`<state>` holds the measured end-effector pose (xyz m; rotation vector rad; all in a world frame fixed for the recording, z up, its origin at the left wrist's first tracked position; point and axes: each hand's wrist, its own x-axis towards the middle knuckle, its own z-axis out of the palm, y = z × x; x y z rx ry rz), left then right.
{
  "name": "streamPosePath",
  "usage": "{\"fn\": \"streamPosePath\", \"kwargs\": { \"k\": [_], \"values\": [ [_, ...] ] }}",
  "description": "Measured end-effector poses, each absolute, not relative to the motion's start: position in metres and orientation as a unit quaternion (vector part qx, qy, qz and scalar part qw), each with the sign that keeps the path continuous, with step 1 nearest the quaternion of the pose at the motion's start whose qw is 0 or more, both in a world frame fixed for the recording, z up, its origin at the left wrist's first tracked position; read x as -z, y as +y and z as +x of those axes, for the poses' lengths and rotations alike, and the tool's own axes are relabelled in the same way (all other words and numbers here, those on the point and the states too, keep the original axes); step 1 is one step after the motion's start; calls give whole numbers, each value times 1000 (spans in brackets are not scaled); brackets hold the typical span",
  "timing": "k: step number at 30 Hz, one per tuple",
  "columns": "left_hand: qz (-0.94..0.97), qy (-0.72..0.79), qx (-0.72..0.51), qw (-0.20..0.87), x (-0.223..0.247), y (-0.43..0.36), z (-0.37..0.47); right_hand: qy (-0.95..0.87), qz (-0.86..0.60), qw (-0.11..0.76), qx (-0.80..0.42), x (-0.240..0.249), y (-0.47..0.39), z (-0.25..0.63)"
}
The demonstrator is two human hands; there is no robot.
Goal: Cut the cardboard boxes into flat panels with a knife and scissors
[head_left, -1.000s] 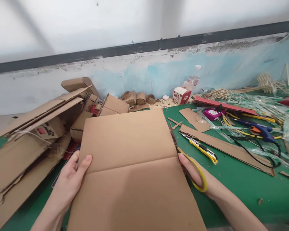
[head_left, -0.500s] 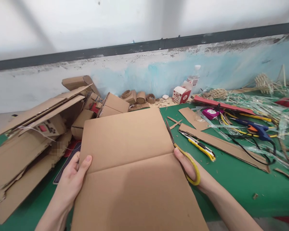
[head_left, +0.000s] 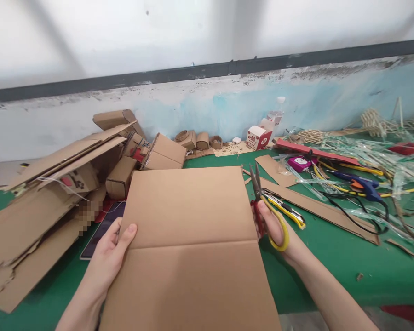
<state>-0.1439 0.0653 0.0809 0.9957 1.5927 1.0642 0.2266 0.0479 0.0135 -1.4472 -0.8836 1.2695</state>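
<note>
A large creased cardboard sheet (head_left: 193, 207) spans the lower middle of the head view. My left hand (head_left: 112, 250) grips its left edge, thumb on top and fingers curled beneath. Just beyond the sheet's right edge, my right hand (head_left: 274, 230) is closed around scissors (head_left: 256, 181) with one yellow and one red handle. The scissor blades point away from me and stand slightly apart, with no cardboard between them. A yellow utility knife (head_left: 286, 212) lies on the green table right of the scissors.
Stacked cardboard (head_left: 31, 220) fills the left, partly over a dark tablet (head_left: 105, 227). Cardboard strips (head_left: 317, 209), a purple tape measure (head_left: 299, 163), a blue glue gun (head_left: 359, 183) and plastic scraps lie right. A small box (head_left: 258, 137) and bottle (head_left: 276, 117) stand by the wall.
The scissors have come off the cardboard's right edge and now show both blades, slightly opened. The sheet has turned a little and shifted in view, still in my left hand.
</note>
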Motion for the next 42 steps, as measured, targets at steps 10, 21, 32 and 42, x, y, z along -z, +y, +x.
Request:
{"fn": "streamPosePath", "kwargs": {
  "k": [10, 21, 32, 42],
  "values": [
    [359, 647, -459, 492, -76, 67, -146, -458, -541, 470, -526, -24, 26, 241],
    [348, 627, -465, 519, -65, 61, -142, -574, -555, 426, -426, -54, 35, 232],
    [337, 651, -462, 499, -61, 61, -144, -521, -578, 410, -476, -57, 38, 222],
    [331, 641, -466, 512, -63, 60, -139, -513, -571, 417, -487, -53, 34, 220]
  ]
}}
